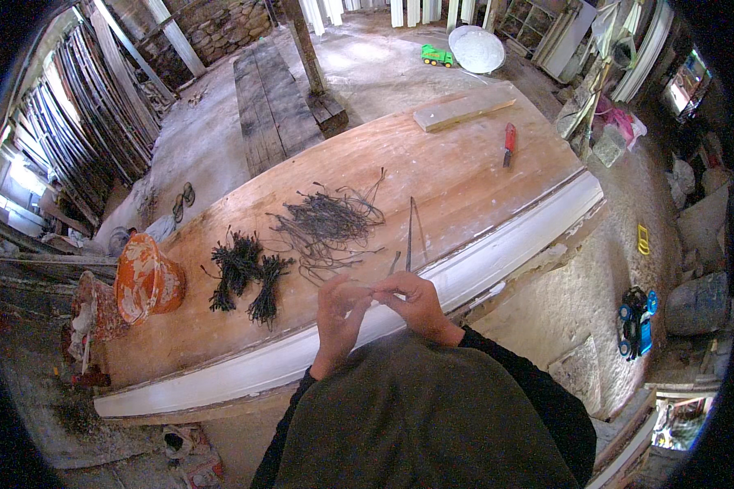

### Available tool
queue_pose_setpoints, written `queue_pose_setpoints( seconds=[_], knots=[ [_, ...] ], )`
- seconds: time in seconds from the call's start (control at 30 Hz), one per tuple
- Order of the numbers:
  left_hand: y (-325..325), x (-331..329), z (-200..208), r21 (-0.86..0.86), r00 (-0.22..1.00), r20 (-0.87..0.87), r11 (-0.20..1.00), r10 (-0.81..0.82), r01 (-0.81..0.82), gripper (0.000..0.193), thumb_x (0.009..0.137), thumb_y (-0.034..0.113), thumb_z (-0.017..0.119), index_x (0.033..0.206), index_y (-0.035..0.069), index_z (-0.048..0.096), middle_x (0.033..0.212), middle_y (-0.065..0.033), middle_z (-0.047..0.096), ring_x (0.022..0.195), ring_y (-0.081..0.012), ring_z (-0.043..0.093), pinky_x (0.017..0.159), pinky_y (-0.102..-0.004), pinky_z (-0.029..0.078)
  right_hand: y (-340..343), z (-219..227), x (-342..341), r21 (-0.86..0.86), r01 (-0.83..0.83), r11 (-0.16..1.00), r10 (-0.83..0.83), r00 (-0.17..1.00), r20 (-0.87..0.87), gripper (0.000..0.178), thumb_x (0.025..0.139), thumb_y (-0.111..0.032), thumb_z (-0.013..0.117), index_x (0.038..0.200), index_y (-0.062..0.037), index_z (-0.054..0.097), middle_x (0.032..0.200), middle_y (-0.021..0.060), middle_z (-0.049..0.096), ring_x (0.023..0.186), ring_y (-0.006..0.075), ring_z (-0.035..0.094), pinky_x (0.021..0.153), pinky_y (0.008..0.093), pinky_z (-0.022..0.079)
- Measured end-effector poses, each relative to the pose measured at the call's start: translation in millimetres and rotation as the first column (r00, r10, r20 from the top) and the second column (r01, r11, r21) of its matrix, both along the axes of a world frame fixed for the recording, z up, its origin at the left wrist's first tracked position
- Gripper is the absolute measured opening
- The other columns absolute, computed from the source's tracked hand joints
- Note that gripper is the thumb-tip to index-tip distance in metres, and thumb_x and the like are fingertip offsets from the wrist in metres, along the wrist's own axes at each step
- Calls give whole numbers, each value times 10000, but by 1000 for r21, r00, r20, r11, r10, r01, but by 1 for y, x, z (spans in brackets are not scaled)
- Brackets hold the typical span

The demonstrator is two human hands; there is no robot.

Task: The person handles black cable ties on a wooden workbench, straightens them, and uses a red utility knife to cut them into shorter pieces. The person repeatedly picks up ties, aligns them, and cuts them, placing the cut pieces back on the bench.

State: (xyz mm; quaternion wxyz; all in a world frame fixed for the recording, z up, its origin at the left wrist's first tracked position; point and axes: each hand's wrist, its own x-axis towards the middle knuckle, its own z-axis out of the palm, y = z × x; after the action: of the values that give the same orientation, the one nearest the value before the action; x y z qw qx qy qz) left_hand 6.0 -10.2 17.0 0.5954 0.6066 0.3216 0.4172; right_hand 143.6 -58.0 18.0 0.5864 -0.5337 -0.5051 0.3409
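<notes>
My left hand (340,312) and my right hand (416,305) meet over the near white edge of a long wooden board (367,174). Both are closed in a pinch, fingertips nearly touching; whatever lies between them is too small to make out. A thin dark strand (409,236) reaches away from behind the right fingers; I cannot tell whether it is held or lies on the board. Ahead of the left hand spreads a loose tangle of dark strands (328,218). Farther left lie a larger tied bundle (236,265) and a smaller bundle (265,295) of similar strands.
An orange, plaster-smeared bucket (147,279) stands at the board's left end. Toward its far right lie a wooden block (465,109) and a red-handled tool (510,145). Beyond is a plank bench (273,106). A blue toy vehicle (638,323) sits on the floor at right.
</notes>
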Motion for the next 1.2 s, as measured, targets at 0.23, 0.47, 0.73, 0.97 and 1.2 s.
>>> queue_pose_setpoints(
  seconds=[0.23,0.47,0.73,0.97,1.2],
  knots=[
    [8,-6,-27,567,919,-353,822,178,59,493,694,-52,559,1104,69,313,811,-91,546,770,-155,548,668,-279,464,1,-1,1,71,19,997,-38,961,273,95,707,-78,572,782,-25,548,726,103,534,668,221,537,578,280,423],
    [1,-3,-28,309,943,-271,945,195,-107,196,656,44,613,839,26,546,835,-104,568,839,-218,535,736,-317,406,4,-5,-3,35,-62,997,46,934,355,122,723,-97,524,794,-18,464,734,127,476,670,253,490,584,321,396],
    [2,1,-17,-112,997,56,993,52,-45,134,699,10,577,819,13,516,732,-51,531,695,-154,531,635,-276,450,3,-11,1,-152,-345,926,315,929,-194,167,791,-194,478,817,-33,444,740,44,477,670,124,452,581,257,377],
    [-1,0,-11,-293,991,136,954,-18,58,46,694,24,576,732,9,555,739,-61,538,683,-145,515,625,-259,432,0,-15,2,-128,-488,864,316,722,-615,180,773,-201,538,847,-48,481,764,2,514,669,76,449,609,199,359],
    [-4,3,-7,-50,997,-61,997,57,-60,83,679,82,599,731,19,584,735,-59,535,746,-160,503,629,-274,410,0,-18,4,-192,-390,901,175,730,-661,101,720,-91,587,766,-24,525,769,63,562,741,124,516,683,255,398]
  ],
)
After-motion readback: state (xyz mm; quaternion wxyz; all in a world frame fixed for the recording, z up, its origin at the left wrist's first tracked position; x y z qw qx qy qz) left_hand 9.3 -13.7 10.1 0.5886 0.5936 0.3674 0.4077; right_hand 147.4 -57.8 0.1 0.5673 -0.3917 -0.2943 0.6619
